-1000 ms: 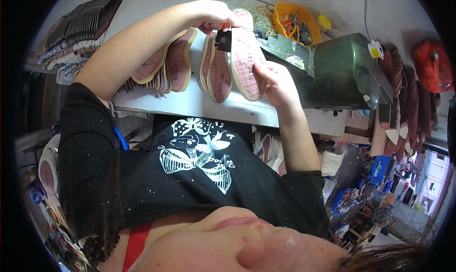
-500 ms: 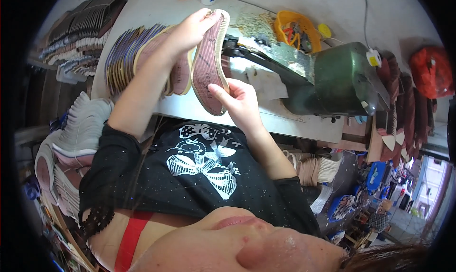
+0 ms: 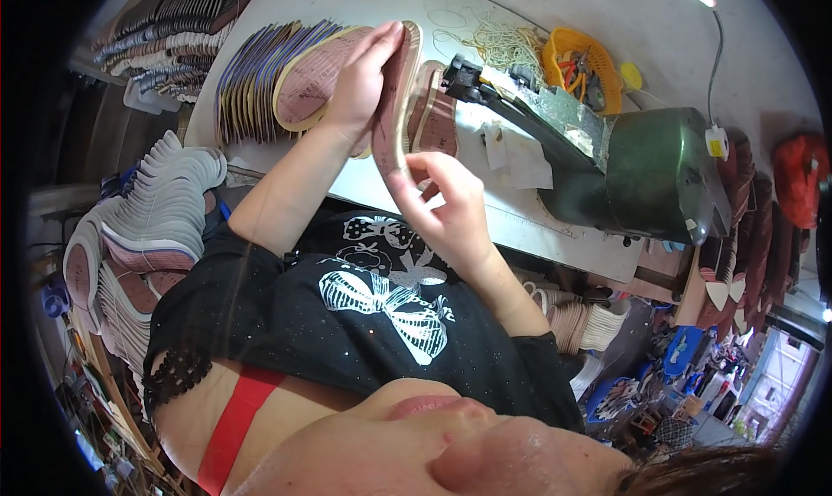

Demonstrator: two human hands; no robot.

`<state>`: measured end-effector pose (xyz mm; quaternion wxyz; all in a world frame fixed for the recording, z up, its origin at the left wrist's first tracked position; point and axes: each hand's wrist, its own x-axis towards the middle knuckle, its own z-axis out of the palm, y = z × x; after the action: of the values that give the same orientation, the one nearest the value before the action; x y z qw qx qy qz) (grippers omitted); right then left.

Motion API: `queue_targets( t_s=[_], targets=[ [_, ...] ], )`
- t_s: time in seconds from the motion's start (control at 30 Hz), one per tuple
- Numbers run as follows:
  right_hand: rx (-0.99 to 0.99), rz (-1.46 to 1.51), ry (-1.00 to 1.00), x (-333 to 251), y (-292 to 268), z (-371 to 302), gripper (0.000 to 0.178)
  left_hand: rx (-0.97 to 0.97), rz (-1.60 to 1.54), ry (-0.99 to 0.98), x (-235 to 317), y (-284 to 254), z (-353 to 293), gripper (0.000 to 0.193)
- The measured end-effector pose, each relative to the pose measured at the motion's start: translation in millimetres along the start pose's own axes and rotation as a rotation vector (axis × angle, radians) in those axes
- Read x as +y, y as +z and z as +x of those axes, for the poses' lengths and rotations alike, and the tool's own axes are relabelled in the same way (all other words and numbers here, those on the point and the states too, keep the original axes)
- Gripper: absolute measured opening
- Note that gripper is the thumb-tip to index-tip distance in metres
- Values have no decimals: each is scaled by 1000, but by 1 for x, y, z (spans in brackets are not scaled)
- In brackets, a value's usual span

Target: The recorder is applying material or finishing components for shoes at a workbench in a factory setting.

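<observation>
Head view, only one. Pink insole (image 3: 399, 93) with pale edging was at upper centre of the frame, held up roughly upright, turned partly edge-on. Left hand (image 3: 357, 89) gripped it near the top, fingers closed on its upper part. Right hand (image 3: 451, 203) had the lower end pinched between thumb and forefinger, other fingers curled; exact contact of those couldn't be told.

More pink insoles (image 3: 439, 130) lay just right of the held one, partly hidden by it. A tight row of insoles (image 3: 260, 84) stood at upper left on the white table (image 3: 520, 205), nearest one facing the camera, left wrist close by. Green machine (image 3: 656, 175) filled the right of centre, its dark arm reaching toward the held piece, apart from both hands. Pale paper (image 3: 523, 160) sat under that arm.

Upper right: tangled thread (image 3: 507, 41), yellow basket (image 3: 609, 67) of tools, red bag (image 3: 799, 180) at the edge. Stacked grey-white pieces (image 3: 169, 193) at middle left, dark stack (image 3: 178, 15) at upper left.
</observation>
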<state>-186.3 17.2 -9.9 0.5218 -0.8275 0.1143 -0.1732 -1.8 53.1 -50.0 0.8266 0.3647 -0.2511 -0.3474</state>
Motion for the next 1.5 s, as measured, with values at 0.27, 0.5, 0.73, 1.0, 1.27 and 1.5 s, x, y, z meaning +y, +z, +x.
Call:
queue_targets(
  t_s=[0.27,0.5,0.73,1.0,1.27,1.5],
  targets=[
    [177,-34,164,84,12,10,28,225,2200,-118,26,-53,-13,63],
    [-72,-624,-28,89,25,5,58,389,1990,-25,40,-51,-21,74],
    [-52,97,-89,38,16,15,50,337,1424,572,23,-2,-43,84],
    [74,108,-158,39,-1,16,23,251,468,451,18,-1,-44,72],
    [-209,339,-195,42,-24,10,26,232,77,-156,31,16,-37,36],
    [-382,481,60,40,-43,13,32,189,112,-104,23,25,-42,29]
  ],
)
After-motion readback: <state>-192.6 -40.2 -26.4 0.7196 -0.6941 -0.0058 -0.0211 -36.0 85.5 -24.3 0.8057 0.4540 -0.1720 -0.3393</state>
